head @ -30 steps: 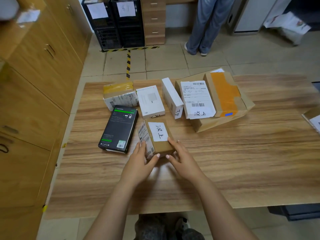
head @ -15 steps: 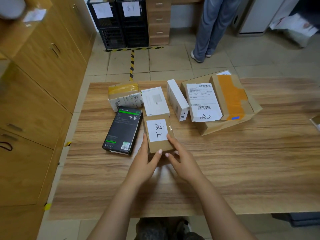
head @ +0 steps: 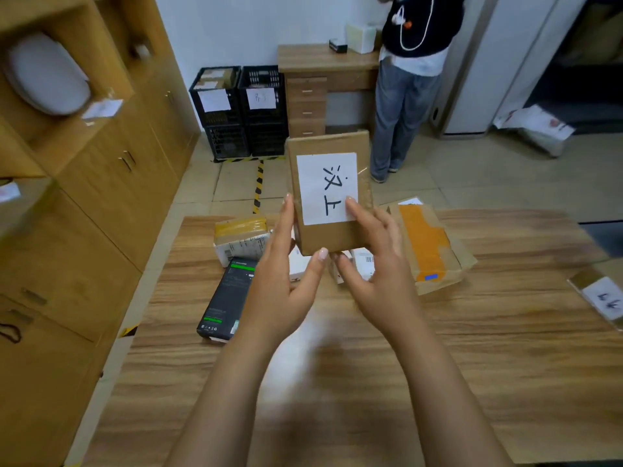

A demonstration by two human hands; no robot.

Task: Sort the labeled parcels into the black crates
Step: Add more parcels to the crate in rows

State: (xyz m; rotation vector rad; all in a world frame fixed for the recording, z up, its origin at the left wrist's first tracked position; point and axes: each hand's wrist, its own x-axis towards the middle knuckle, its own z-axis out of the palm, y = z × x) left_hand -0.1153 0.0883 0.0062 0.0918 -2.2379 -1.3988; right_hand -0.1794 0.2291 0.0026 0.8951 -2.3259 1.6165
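A small brown parcel [head: 332,143] with a white handwritten label is held up above the wooden table [head: 505,348], tilted toward me. My left hand [head: 283,281] grips its left edge and bottom. My right hand [head: 374,264] holds its right side, thumb on the label. Two stacks of black crates [head: 240,129] with white paper signs stand on the floor at the far wall. On the table behind my hands lie a black box [head: 227,294], a yellow-taped parcel [head: 241,235] and a large parcel with orange tape [head: 431,244].
A person [head: 409,85] stands by a wooden drawer desk [head: 310,79] right of the crates. Wooden cabinets [head: 84,183] line the left side. Another labeled parcel [head: 603,299] lies at the table's right edge. Yellow-black tape [head: 259,183] marks the floor.
Both hands have lifted the small brown parcel off the table and raised it upright. The view has tilted up toward the crates.
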